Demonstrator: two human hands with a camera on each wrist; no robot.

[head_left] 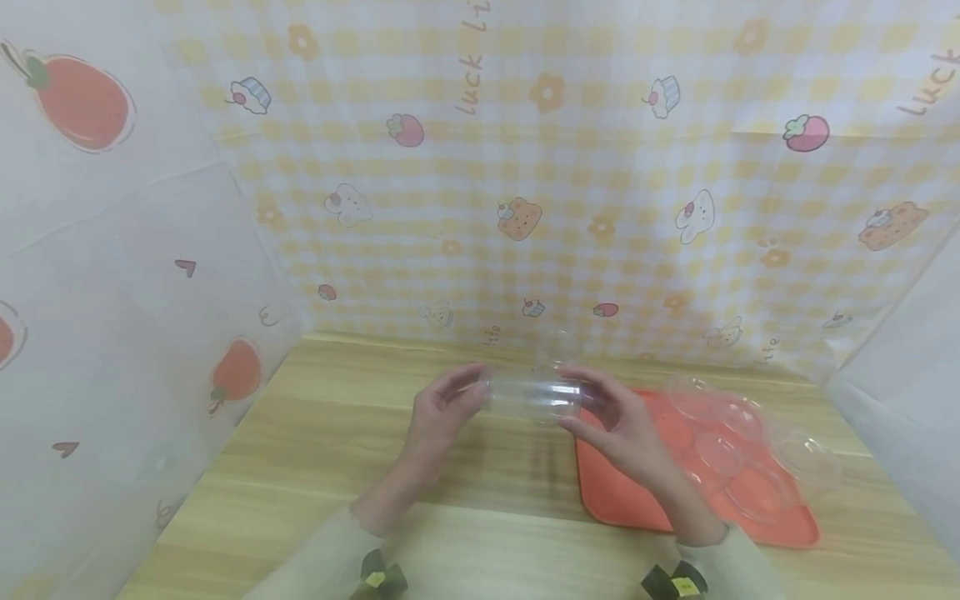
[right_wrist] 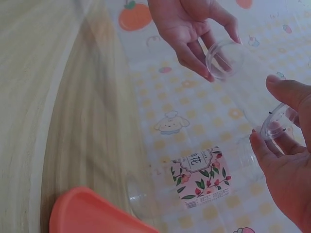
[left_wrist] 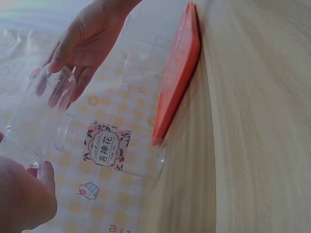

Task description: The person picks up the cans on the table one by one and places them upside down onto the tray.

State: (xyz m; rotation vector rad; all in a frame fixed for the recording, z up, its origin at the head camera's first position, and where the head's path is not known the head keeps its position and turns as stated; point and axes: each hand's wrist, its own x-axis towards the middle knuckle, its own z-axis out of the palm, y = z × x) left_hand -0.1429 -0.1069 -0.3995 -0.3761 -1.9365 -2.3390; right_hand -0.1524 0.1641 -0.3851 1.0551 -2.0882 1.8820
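Observation:
A clear plastic jar [head_left: 531, 397] lies sideways in the air above the table, held between both hands. My left hand [head_left: 447, 410] grips its left end, with fingers and thumb around the rim, also seen in the right wrist view. At the opposite end my right hand [head_left: 618, 427] holds the jar between thumb and fingers. Just behind it stands a second clear bottle [head_left: 558, 346], upright on the table. In the left wrist view that bottle carries a floral label [left_wrist: 107, 146] with Chinese characters. The held jar shows no label.
A red tray [head_left: 622, 496] lies on the wooden table at the right. Several clear round plastic pieces [head_left: 720, 454] lie on it, and one [head_left: 806, 454] overlaps its right edge. A patterned cloth [head_left: 517, 167] hangs behind the table, with white sheets at both sides.

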